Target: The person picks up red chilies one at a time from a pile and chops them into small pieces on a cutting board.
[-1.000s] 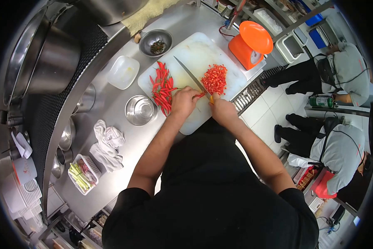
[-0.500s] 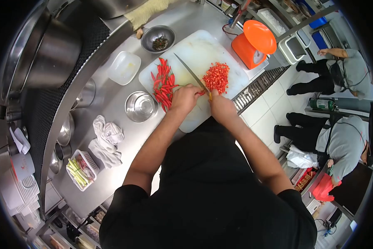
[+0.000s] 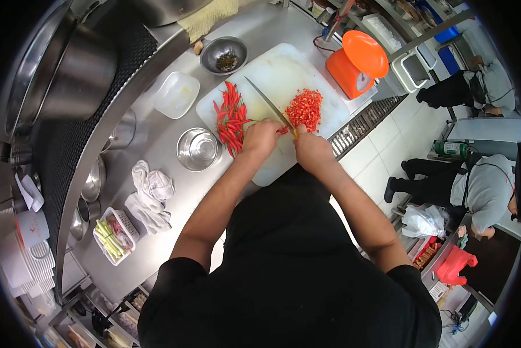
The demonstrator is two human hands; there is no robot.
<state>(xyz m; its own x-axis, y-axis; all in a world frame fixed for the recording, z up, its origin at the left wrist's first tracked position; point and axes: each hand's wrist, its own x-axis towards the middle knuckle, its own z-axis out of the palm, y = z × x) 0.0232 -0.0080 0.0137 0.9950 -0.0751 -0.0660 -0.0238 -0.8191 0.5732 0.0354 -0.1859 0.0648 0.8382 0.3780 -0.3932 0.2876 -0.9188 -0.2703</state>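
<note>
My right hand (image 3: 311, 146) grips the handle of a long knife (image 3: 267, 104) whose blade lies across the white cutting board (image 3: 278, 66). My left hand (image 3: 260, 138) presses down on a red chili right beside the blade. A pile of whole red chilies (image 3: 230, 119) lies to the left of that hand. A heap of chopped red chili (image 3: 304, 108) sits to the right of the blade.
On the steel counter: an empty steel bowl (image 3: 198, 149), a white square dish (image 3: 177, 94), a bowl of stems (image 3: 224, 53), a crumpled cloth (image 3: 149, 196), a basket of vegetables (image 3: 113, 235). An orange scale (image 3: 356, 61) stands beyond the board. Two people work at right.
My hands and knife stay at the same spot on the board, working the chili. The people at the right have shifted position.
</note>
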